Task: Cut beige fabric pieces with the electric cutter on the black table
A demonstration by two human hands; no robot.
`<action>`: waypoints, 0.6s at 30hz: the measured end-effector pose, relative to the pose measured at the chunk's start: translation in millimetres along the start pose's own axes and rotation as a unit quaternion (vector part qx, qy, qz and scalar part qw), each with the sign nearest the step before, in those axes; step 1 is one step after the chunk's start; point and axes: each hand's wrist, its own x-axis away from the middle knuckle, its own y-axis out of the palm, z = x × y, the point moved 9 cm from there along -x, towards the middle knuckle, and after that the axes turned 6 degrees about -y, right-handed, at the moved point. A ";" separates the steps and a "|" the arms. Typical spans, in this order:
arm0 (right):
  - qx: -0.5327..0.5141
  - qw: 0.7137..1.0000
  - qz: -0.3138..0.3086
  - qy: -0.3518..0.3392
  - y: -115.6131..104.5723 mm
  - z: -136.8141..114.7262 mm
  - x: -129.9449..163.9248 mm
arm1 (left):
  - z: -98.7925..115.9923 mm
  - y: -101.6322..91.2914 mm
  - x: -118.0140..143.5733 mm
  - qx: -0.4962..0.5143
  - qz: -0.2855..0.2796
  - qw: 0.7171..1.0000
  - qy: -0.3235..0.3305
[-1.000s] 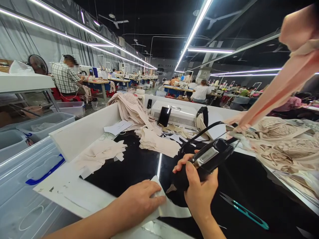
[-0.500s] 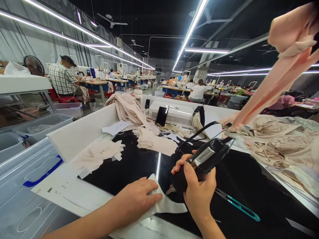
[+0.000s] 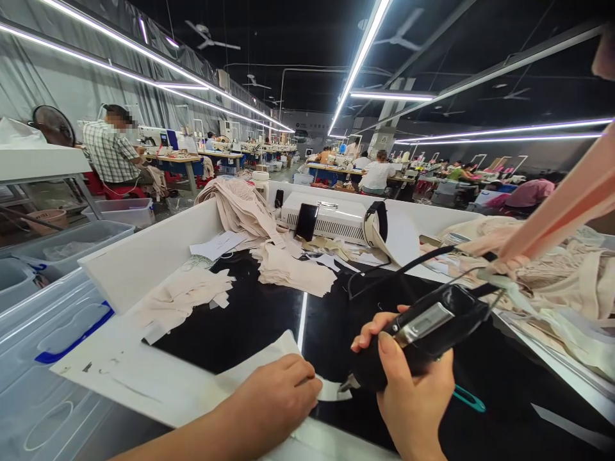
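One thin, curved, off-white strip, apparently cloth [image 3: 334, 390], axis nine-to-three on a glossy black tabletop [image 3: 240, 330], lies at three o'clock from the nearer left hand [image 3: 283, 390], fingers bent, pinch unclear, and nine from the right hand [image 3: 413, 384], clasping a black, silver-panelled handheld tool [image 3: 426, 323].

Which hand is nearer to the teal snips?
Right. The right hand is just left of the teal snips, partly hiding them; the left hand is farther left.

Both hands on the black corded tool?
No: only the right hand grips the black corded tool, while the left hand rests on the white piece.
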 end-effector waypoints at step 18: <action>-0.033 0.999 0.013 0.012 3.4 -0.1 -0.5 | 5.3 0.0 3.6 -0.046 0.020 0.999 0.001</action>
